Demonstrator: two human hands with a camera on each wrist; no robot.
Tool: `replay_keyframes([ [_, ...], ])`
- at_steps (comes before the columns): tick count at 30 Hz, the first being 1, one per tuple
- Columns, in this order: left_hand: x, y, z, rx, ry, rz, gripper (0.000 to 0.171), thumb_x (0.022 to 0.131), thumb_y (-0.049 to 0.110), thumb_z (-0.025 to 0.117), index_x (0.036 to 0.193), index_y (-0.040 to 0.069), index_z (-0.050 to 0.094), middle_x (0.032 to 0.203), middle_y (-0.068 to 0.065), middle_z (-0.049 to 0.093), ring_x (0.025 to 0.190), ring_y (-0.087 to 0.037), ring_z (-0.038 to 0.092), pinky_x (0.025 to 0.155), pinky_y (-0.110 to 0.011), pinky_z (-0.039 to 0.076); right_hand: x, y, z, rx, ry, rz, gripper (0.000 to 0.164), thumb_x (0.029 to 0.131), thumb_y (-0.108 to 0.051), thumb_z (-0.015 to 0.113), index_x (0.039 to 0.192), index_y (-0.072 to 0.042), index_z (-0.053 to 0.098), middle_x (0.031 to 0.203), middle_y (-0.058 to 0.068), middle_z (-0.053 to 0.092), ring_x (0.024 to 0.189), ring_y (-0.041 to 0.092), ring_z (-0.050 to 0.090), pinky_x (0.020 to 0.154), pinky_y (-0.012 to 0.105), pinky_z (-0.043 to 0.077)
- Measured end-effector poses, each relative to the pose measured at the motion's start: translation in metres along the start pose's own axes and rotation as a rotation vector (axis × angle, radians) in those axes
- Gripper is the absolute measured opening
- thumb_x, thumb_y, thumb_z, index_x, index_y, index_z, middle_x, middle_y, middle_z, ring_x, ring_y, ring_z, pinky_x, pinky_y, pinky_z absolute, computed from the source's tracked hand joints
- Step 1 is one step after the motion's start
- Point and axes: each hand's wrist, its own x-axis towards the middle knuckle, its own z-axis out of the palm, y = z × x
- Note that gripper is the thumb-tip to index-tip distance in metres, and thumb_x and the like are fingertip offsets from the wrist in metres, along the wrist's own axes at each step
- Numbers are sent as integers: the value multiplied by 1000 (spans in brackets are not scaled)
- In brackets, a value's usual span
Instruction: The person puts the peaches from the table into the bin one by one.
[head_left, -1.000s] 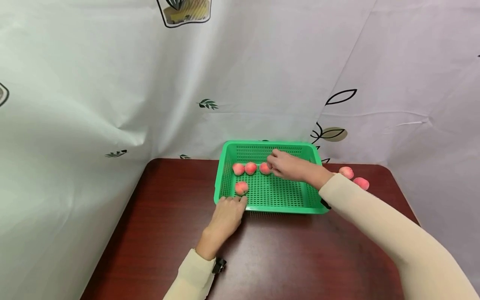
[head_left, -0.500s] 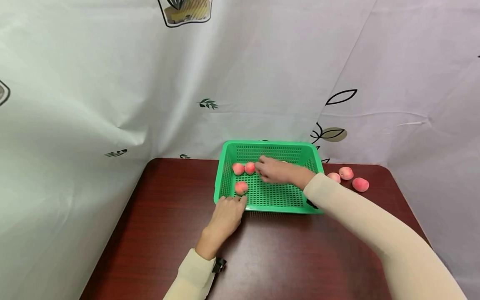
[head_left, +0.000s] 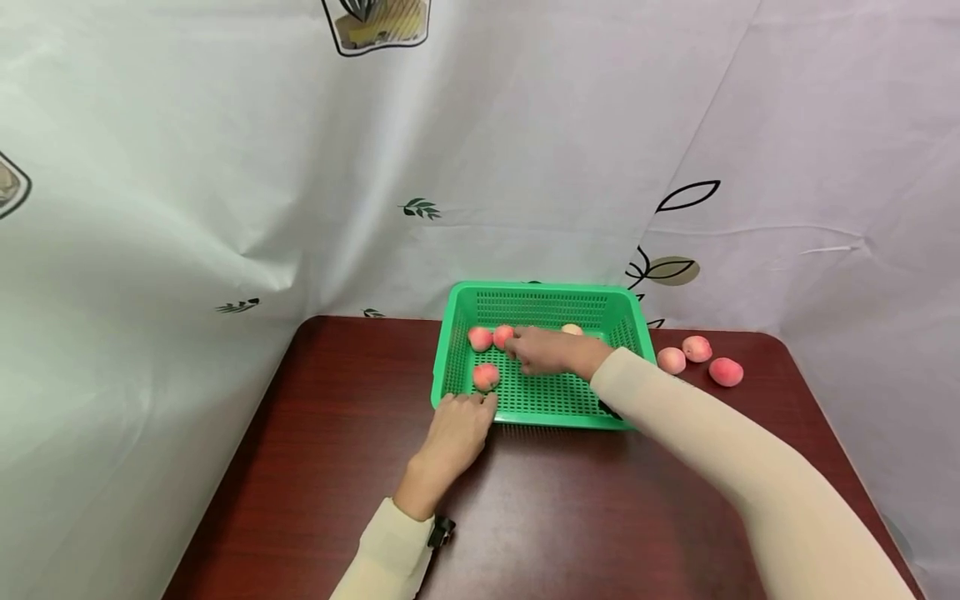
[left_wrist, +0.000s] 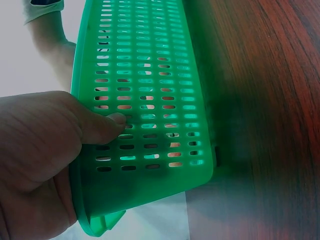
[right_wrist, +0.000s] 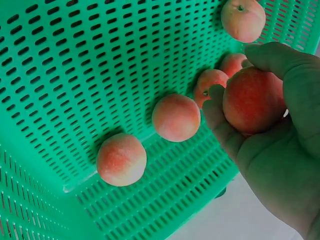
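A green plastic basket [head_left: 543,421] with slotted walls stands at the back of the table. My left hand [head_left: 459,427] grips its near rim, the thumb [left_wrist: 105,127] pressed on the outside of the slotted wall. Inside the basket my right hand [head_left: 543,350] holds a red peach [right_wrist: 254,100], fingers curled round it. Several other peaches lie in the basket, among them a peach [head_left: 486,377] near my left hand, a peach [head_left: 480,338] at the back left, and a paler peach [head_left: 572,329] behind my right hand. The held peach is hidden in the head view.
On the dark red wooden table [head_left: 330,417], right of the basket, lie a pale peach [head_left: 671,360], a pink peach [head_left: 697,348] and a redder peach [head_left: 726,372]. A white patterned cloth [head_left: 525,150] hangs behind the table and along its sides.
My right hand has moved left and slightly nearer within the basket. The paler peach in the basket and the pale one on the table have come into view. My left hand stays on the rim.
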Motion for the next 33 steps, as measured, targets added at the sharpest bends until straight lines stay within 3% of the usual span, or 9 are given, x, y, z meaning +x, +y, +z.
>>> replay_keyframes([
  [8,0,0,-2,-7,-31,-8,34,80,-3,75,72,16,48,57,2,44,48,-13,42,56,-24,11,7,-3,1,44,-69,49,27,96,-7,67,122,-10,61,86,0,58,77,17,51,73,28,45],
  [11,0,0,-2,-1,-40,-6,33,81,-2,75,73,16,49,57,2,44,48,-13,41,56,-25,11,10,-3,2,43,-97,63,34,96,-4,63,129,-9,57,76,-1,52,69,15,45,67,28,39],
  [15,-1,0,-2,8,-45,-2,31,81,0,76,74,16,51,57,2,44,49,-14,43,56,-25,11,14,-3,6,-49,-138,82,42,95,-2,56,136,-10,50,66,-5,38,61,13,33,61,28,30],
  [20,-1,-1,-2,9,-54,-9,29,81,0,75,75,16,52,57,2,45,49,-14,46,56,-25,11,20,-1,9,-67,-151,104,61,95,2,53,153,-11,38,61,-8,36,56,11,32,60,26,29],
  [24,0,0,-2,1,-77,-21,29,81,0,75,75,17,52,58,2,46,50,-15,47,57,-25,12,21,1,10,-92,-160,98,54,96,0,56,148,-11,45,63,-8,38,57,10,34,61,26,32],
  [31,0,1,-3,1,-93,-24,28,82,1,76,77,17,54,58,1,48,52,-14,50,57,-25,12,26,0,12,-448,-209,46,36,95,-5,51,129,-13,46,58,-7,28,56,12,26,57,27,23],
  [33,0,0,-3,-1,-93,-27,28,82,0,76,77,17,54,59,1,49,53,-15,51,57,-26,13,27,0,13,-478,-203,26,32,95,-7,52,127,-13,48,58,-7,30,55,11,26,56,27,23],
])
